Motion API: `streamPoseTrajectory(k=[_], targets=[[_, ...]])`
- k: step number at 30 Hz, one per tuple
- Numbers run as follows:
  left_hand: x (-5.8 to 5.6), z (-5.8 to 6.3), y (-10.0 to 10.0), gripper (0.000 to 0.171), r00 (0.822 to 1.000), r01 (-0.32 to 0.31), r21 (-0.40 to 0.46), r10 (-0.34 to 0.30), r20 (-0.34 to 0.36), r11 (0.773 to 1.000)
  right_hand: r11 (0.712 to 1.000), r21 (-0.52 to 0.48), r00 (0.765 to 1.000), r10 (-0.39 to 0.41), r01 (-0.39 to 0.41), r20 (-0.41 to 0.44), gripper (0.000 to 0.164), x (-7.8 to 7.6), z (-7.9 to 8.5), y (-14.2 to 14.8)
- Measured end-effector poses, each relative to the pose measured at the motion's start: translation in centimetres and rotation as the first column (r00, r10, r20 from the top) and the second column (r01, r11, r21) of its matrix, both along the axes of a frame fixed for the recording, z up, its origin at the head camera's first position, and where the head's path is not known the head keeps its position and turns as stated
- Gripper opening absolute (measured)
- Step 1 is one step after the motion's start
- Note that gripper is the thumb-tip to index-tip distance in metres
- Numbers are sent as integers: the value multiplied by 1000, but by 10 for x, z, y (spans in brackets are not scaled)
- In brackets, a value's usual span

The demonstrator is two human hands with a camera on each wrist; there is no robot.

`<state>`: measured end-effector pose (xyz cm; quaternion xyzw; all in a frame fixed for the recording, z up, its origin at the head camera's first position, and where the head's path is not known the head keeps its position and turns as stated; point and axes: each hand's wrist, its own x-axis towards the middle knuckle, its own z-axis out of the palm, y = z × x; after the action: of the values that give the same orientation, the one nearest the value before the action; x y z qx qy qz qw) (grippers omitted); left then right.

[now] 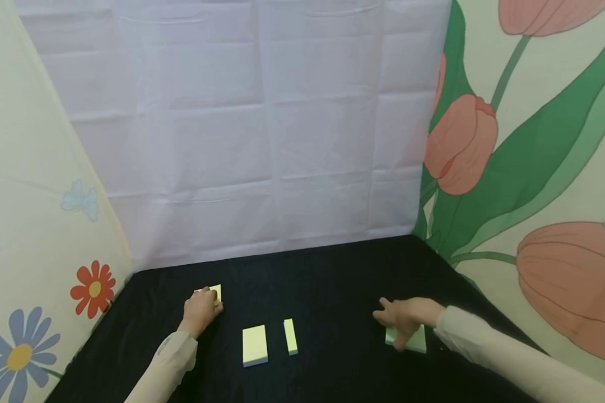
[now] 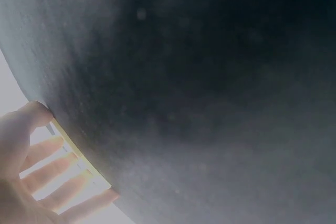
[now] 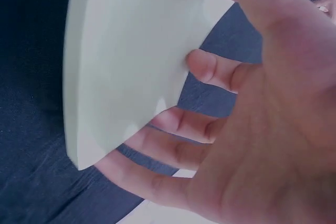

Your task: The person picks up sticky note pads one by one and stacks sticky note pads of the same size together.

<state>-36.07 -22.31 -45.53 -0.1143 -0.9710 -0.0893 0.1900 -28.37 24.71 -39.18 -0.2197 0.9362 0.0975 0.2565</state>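
Observation:
At the far left of the black tabletop, my left hand [image 1: 200, 309] grips a yellow sticky note pad [image 1: 218, 291], partly hidden behind the fingers in the head view. In the left wrist view the thumb and fingers spread along the edge of this pad [image 2: 79, 154]. On the right, my right hand [image 1: 405, 318] holds a pale green sticky note pad [image 1: 417, 340] from above. The right wrist view shows this pad's broad face [image 3: 131, 51], with the thumb at its upper edge and the other fingertips along its near and lower edges.
Between the hands lie a wide yellow sticky note pad [image 1: 254, 343] with a blue lower layer and a narrow yellow pad [image 1: 290, 336]. A white cloth [image 1: 282, 123] hangs behind the black tabletop [image 1: 333, 285]. Flower-printed cloths border both sides.

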Motion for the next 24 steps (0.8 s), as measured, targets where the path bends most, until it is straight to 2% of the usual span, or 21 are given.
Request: streamPoseTrajectory(k=[3,7,10,15,21,24], targets=[[0,-1,-1,15,1000,1,-2,-1,7,1000,999,-31,999,33,-33,-5,60,-7,-7,4],[-1,-1,-2,17,1000,9,-7,-9,9,1000,999,-38,999,38,-39,-23,52,-12,-12,6],[0,0,-1,17,1000,4,-8,-4,16,1000,998,-53,999,27,-28,-18,52,-13,-12,5],[1,1,0,16,1000,-2,-2,2,25,1000,995,-69,997,71,-73,-36,48,-15,-13,5],[4,0,1,15,998,31,17,-30,-54,999,993,-81,993,73,-81,-92,41,-6,-2,-4],[5,-1,1,15,997,41,17,-40,-66,999,991,-85,989,92,-102,-118,40,-6,-3,-6]])
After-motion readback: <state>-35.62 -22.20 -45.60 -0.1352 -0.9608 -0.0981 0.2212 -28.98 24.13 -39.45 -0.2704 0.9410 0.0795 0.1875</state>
